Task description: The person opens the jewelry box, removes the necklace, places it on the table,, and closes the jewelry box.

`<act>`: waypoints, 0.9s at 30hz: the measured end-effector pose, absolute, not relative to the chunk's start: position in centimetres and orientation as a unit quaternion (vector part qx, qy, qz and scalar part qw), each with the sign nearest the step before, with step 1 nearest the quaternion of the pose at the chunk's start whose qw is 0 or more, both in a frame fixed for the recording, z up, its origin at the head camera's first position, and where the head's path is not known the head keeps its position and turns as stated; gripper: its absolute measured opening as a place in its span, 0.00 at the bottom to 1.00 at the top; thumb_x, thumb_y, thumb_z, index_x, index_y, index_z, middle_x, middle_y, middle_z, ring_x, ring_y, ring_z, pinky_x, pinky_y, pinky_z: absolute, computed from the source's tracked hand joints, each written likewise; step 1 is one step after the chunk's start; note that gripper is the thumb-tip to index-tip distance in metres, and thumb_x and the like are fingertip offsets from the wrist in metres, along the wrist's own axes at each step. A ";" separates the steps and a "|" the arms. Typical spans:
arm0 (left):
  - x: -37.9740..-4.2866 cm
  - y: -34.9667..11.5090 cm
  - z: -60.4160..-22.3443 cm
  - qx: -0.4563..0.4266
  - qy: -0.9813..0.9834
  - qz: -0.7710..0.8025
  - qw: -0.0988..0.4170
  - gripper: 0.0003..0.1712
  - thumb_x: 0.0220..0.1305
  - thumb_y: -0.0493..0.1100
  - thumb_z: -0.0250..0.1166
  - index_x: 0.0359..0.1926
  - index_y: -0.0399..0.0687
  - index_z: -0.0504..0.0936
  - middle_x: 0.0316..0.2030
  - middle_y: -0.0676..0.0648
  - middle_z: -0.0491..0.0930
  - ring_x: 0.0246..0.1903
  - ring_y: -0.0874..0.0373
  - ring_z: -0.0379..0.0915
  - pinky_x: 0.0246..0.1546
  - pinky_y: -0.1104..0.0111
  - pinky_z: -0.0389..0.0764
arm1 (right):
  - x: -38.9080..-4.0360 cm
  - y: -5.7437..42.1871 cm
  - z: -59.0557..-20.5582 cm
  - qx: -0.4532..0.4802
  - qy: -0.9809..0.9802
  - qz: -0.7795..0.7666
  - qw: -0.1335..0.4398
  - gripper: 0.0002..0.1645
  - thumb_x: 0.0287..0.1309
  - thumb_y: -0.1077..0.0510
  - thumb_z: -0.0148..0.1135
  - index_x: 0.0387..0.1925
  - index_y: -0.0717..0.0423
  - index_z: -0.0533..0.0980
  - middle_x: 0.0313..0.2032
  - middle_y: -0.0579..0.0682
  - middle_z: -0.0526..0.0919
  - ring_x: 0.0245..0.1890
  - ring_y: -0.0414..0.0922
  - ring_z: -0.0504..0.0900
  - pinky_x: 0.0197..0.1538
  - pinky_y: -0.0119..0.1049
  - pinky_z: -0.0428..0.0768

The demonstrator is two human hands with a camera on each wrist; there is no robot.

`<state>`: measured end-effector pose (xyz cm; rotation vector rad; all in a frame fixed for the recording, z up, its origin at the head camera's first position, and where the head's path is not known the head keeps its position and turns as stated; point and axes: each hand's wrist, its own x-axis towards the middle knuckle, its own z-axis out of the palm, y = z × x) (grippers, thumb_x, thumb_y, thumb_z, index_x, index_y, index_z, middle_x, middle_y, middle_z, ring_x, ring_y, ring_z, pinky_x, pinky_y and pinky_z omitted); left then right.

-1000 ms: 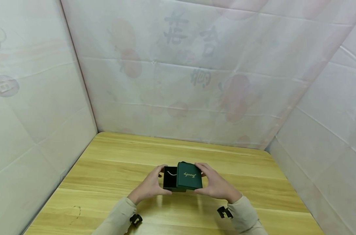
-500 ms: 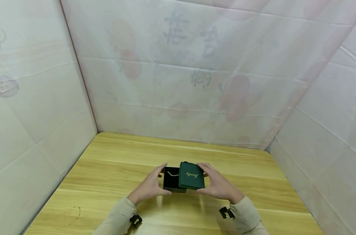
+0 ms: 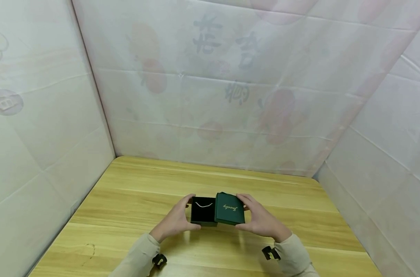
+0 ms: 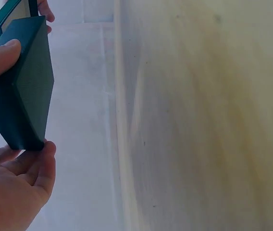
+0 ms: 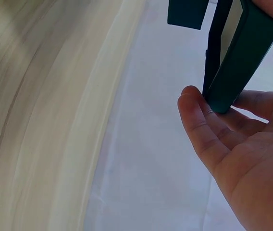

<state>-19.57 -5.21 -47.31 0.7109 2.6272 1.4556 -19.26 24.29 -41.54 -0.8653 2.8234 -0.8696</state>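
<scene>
My left hand [image 3: 175,220] grips the dark green jewelry box base [image 4: 18,86] between thumb and fingers, holding it above the table. Inside the base, on a black lining, lies a thin silvery chain [image 3: 204,205]. With my right hand [image 3: 260,218] I hold the green lid [image 3: 230,208], gold "Jewelry" lettering on its top, by opposite edges. The lid sits just right of the base in the head view, its left edge beside or slightly over the base's right side. In the right wrist view the lid's pale inside shows, with fingers under its lower edge.
A wooden table [image 3: 144,184] lies beneath both hands. Patterned white cloth walls [image 3: 210,107] stand at its back and sides. Black wrist bands [image 3: 159,261] hang at both beige sleeves.
The lid has moved right with my right hand, off the base. More of the black interior and the whole curve of chain now show. My left hand and the base have shifted slightly left.
</scene>
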 end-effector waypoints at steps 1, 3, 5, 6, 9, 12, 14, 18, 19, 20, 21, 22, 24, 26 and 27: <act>-19.6 -5.2 -47.3 0.230 0.852 0.469 0.025 0.55 0.38 0.53 0.73 0.65 0.53 0.50 0.60 0.46 0.57 0.54 0.48 0.59 0.47 0.55 0.67 | -19.2 24.4 -41.6 -0.279 0.917 -0.282 0.032 0.53 0.39 0.40 0.67 0.64 0.51 0.52 0.59 0.42 0.57 0.52 0.37 0.65 0.48 0.35 0.70; -19.6 -5.2 -47.3 0.231 0.853 0.467 0.023 0.55 0.38 0.52 0.73 0.65 0.53 0.50 0.60 0.46 0.57 0.54 0.48 0.59 0.48 0.55 0.67 | -19.2 24.5 -41.7 -0.275 0.919 -0.282 0.033 0.54 0.39 0.39 0.67 0.64 0.51 0.52 0.59 0.42 0.57 0.51 0.38 0.65 0.48 0.36 0.70; -19.6 -5.2 -47.3 0.232 0.854 0.465 0.022 0.55 0.38 0.51 0.73 0.65 0.51 0.50 0.60 0.45 0.57 0.54 0.47 0.59 0.48 0.55 0.67 | -19.2 24.7 -41.7 -0.271 0.919 -0.284 0.036 0.54 0.39 0.38 0.66 0.64 0.51 0.52 0.59 0.43 0.57 0.51 0.38 0.65 0.48 0.37 0.70; -19.6 -5.2 -47.3 0.233 0.853 0.466 0.022 0.55 0.39 0.51 0.73 0.65 0.51 0.50 0.60 0.45 0.57 0.54 0.47 0.59 0.48 0.55 0.67 | -19.2 24.7 -41.8 -0.270 0.919 -0.287 0.037 0.54 0.38 0.38 0.66 0.64 0.51 0.52 0.59 0.43 0.57 0.51 0.38 0.65 0.48 0.37 0.70; -19.5 -5.2 -47.3 0.235 0.853 0.465 0.025 0.55 0.39 0.50 0.73 0.65 0.48 0.50 0.60 0.44 0.57 0.54 0.46 0.59 0.47 0.55 0.68 | -19.2 25.0 -42.0 -0.268 0.918 -0.291 0.043 0.55 0.38 0.38 0.66 0.64 0.52 0.52 0.60 0.44 0.57 0.51 0.39 0.65 0.49 0.40 0.70; -19.5 -5.3 -47.3 0.236 0.853 0.464 0.031 0.54 0.39 0.49 0.72 0.65 0.46 0.50 0.59 0.43 0.58 0.54 0.46 0.60 0.47 0.56 0.68 | -19.2 25.2 -42.2 -0.269 0.917 -0.291 0.044 0.55 0.38 0.38 0.66 0.64 0.53 0.52 0.60 0.46 0.57 0.51 0.40 0.65 0.49 0.42 0.70; -19.5 -5.3 -47.3 0.235 0.855 0.462 0.034 0.54 0.39 0.49 0.72 0.65 0.46 0.50 0.59 0.44 0.58 0.54 0.46 0.60 0.47 0.56 0.68 | -19.1 25.3 -42.2 -0.267 0.918 -0.289 0.045 0.55 0.39 0.37 0.65 0.64 0.52 0.52 0.60 0.46 0.56 0.52 0.40 0.65 0.49 0.41 0.70; -19.5 -5.3 -47.5 0.230 0.858 0.458 0.037 0.54 0.39 0.49 0.72 0.64 0.45 0.51 0.59 0.44 0.59 0.53 0.46 0.61 0.47 0.56 0.68 | -19.1 25.7 -42.4 -0.261 0.921 -0.286 0.046 0.55 0.39 0.36 0.65 0.65 0.52 0.51 0.61 0.46 0.56 0.52 0.40 0.65 0.48 0.39 0.70; -19.5 -5.3 -47.5 0.229 0.859 0.457 0.038 0.54 0.39 0.50 0.73 0.64 0.44 0.51 0.59 0.43 0.59 0.53 0.46 0.61 0.47 0.57 0.68 | -19.1 25.8 -42.5 -0.258 0.922 -0.285 0.048 0.55 0.39 0.36 0.65 0.65 0.52 0.51 0.61 0.46 0.56 0.52 0.40 0.65 0.48 0.39 0.70; -19.5 -5.3 -47.6 0.228 0.859 0.457 0.038 0.54 0.39 0.50 0.73 0.64 0.44 0.51 0.59 0.43 0.59 0.53 0.46 0.61 0.47 0.57 0.68 | -19.1 25.9 -42.5 -0.255 0.923 -0.285 0.048 0.55 0.38 0.36 0.65 0.65 0.52 0.51 0.61 0.46 0.55 0.52 0.40 0.66 0.48 0.39 0.70; -19.5 -5.3 -47.6 0.227 0.860 0.456 0.040 0.54 0.39 0.50 0.73 0.64 0.44 0.51 0.59 0.43 0.59 0.53 0.46 0.61 0.47 0.57 0.68 | -19.1 26.0 -42.6 -0.253 0.923 -0.285 0.048 0.56 0.38 0.36 0.65 0.65 0.52 0.51 0.61 0.47 0.55 0.52 0.40 0.66 0.49 0.40 0.70; -19.5 -5.3 -47.6 0.225 0.861 0.455 0.042 0.54 0.38 0.50 0.73 0.64 0.44 0.51 0.59 0.43 0.59 0.52 0.47 0.62 0.47 0.57 0.68 | -19.1 26.2 -42.6 -0.251 0.923 -0.286 0.049 0.56 0.38 0.36 0.65 0.65 0.53 0.51 0.61 0.47 0.55 0.51 0.41 0.66 0.49 0.41 0.70; -19.5 -5.4 -47.7 0.224 0.861 0.455 0.045 0.55 0.38 0.50 0.73 0.64 0.44 0.52 0.58 0.42 0.59 0.52 0.47 0.62 0.47 0.57 0.68 | -19.2 26.5 -42.7 -0.248 0.923 -0.289 0.050 0.56 0.38 0.37 0.65 0.65 0.54 0.51 0.61 0.48 0.55 0.52 0.41 0.66 0.49 0.42 0.69; -19.5 -5.4 -47.6 0.224 0.860 0.455 0.047 0.55 0.38 0.50 0.73 0.64 0.44 0.52 0.58 0.42 0.60 0.52 0.47 0.62 0.47 0.58 0.68 | -19.2 26.7 -42.7 -0.247 0.923 -0.291 0.050 0.56 0.38 0.37 0.66 0.65 0.55 0.51 0.61 0.49 0.55 0.52 0.42 0.66 0.49 0.43 0.69; -19.4 -5.5 -47.6 0.224 0.860 0.455 0.047 0.55 0.38 0.50 0.73 0.64 0.44 0.52 0.58 0.43 0.60 0.52 0.47 0.62 0.47 0.58 0.68 | -19.2 26.9 -42.7 -0.248 0.922 -0.292 0.051 0.56 0.39 0.38 0.66 0.65 0.56 0.51 0.61 0.49 0.55 0.52 0.43 0.65 0.49 0.43 0.69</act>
